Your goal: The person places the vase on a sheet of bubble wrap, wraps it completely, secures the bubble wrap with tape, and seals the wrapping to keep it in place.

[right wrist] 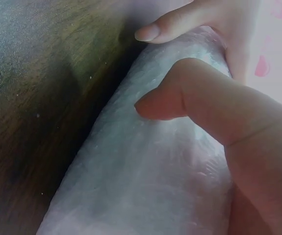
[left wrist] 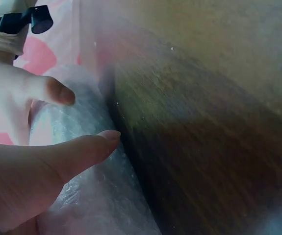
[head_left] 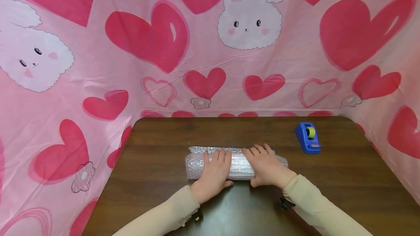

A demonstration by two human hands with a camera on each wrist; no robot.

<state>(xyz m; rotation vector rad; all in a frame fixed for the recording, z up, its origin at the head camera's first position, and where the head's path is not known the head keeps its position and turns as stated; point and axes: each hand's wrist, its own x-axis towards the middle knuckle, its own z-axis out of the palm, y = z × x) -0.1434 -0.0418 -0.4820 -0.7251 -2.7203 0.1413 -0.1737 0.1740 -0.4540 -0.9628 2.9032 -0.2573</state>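
Long cream sleeves [head_left: 160, 214], small black wrist-worn devices [head_left: 286, 203]

The bubble-wrap roll [head_left: 241, 168] lies crosswise on the table [head_left: 154, 137], its 2 ends pointing left and right. A loose flap [head_left: 205, 149] of wrap lies along its back side. 2 hands rest on the roll: the left hand [head_left: 214, 174] on its left part, the right hand [head_left: 269, 166] on its right part, with bare wrap between them. Behind and to the right, apart from the roll, stands 1 tape dispenser [head_left: 308, 144], holding 1 tape roll [head_left: 310, 132]. Cloth [head_left: 203, 57] hangs behind the table and along its left and right sides.
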